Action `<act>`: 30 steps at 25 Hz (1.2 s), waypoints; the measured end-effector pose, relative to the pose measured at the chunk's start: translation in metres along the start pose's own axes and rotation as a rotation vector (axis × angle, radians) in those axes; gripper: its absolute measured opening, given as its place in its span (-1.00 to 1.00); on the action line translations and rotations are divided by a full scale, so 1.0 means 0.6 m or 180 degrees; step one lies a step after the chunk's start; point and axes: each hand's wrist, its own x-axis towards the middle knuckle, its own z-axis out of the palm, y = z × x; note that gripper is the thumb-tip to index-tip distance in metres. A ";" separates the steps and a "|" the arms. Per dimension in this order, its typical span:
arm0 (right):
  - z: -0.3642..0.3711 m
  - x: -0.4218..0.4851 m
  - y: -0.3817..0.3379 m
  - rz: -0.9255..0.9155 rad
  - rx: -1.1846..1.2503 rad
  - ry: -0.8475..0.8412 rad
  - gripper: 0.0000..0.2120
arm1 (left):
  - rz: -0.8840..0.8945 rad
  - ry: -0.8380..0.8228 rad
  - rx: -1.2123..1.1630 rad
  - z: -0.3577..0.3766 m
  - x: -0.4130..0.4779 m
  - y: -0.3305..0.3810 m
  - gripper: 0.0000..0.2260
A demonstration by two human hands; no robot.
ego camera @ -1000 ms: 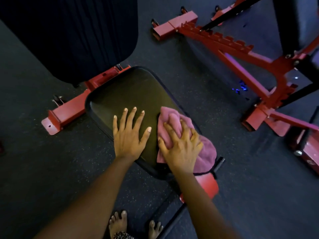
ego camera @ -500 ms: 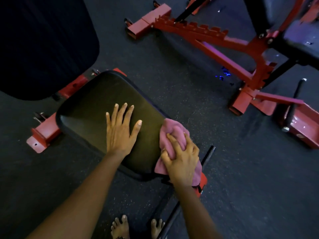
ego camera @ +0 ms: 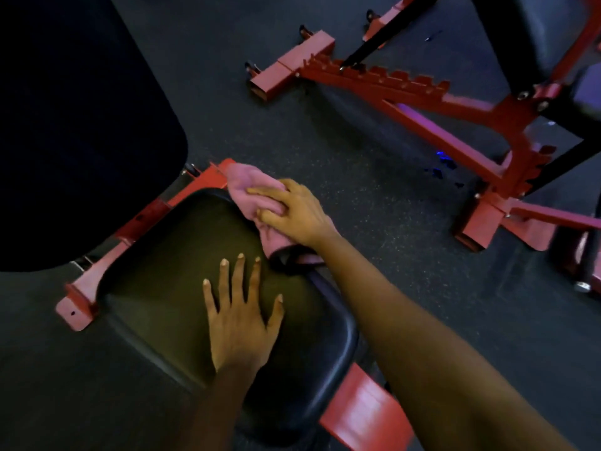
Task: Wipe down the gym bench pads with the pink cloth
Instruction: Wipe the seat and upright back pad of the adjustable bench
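Observation:
The black seat pad (ego camera: 169,271) of a red-framed gym bench fills the lower middle of the head view. My left hand (ego camera: 239,317) lies flat on the pad with fingers spread. At the pad's far right corner, my right hand (ego camera: 292,213) presses the pink cloth (ego camera: 247,187) onto the edge. Part of the cloth hangs over the pad's side under my wrist. The dark back pad (ego camera: 81,118) rises at the upper left.
Red frame parts (ego camera: 78,307) of the bench stick out to the left and lower right. A second red bench frame (ego camera: 422,99) with a notched rail stands on the dark rubber floor (ego camera: 406,288) at the upper right.
My right hand has slid the cloth from the pad's near right edge up to its far right corner. My left hand stays flat on the pad. The view has shifted.

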 end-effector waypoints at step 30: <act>0.183 -0.434 -0.082 0.2709 0.1382 0.1609 -0.38 | 0.0238 -0.0074 -0.0244 -0.013 -0.096 -0.023 -0.46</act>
